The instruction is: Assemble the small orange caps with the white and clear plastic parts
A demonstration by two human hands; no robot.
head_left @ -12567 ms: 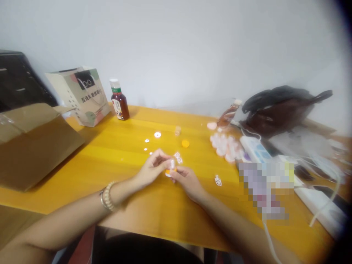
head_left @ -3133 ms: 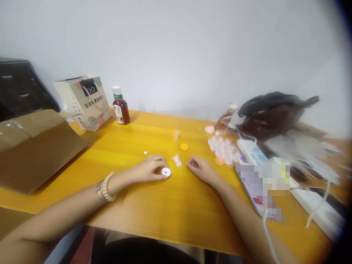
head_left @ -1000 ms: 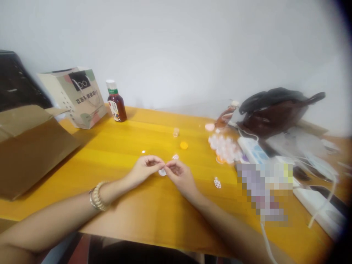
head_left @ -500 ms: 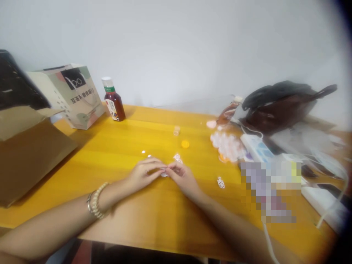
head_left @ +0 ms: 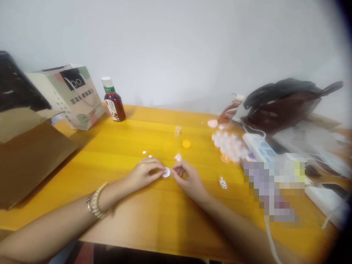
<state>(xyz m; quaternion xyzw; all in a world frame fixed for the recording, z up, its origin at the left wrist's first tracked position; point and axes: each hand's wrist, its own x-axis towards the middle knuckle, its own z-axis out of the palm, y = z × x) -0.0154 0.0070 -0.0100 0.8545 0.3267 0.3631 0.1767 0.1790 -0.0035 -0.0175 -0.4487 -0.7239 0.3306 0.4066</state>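
Observation:
Above the middle of the table, my left hand [head_left: 148,170] pinches a small round white disc [head_left: 166,172] at its left edge. My right hand [head_left: 188,179] is just right of the disc, apart from it, with thumb and forefinger pressed together; anything between those fingertips is too small to make out. Just beyond my right fingers lies a white cut-out piece with a wheel-like pattern [head_left: 178,157]. Another white cut-out piece [head_left: 222,183] rests to the right of that hand. Two tiny white bits [head_left: 144,152] lie beyond my left hand.
Farther back are a yellow disc [head_left: 186,144], a small clear container [head_left: 177,130] and a cluster of pale round pieces [head_left: 229,145]. A cardboard box [head_left: 35,157], paper bag [head_left: 79,99] and sauce-coloured bottle [head_left: 114,104] stand left. A dark bag [head_left: 283,106] and power strip [head_left: 260,146] sit right.
My right hand has moved slightly right, away from my left fingertips. The white disc now shows more fully between the hands, and the wheel-patterned piece is partly covered by my right hand.

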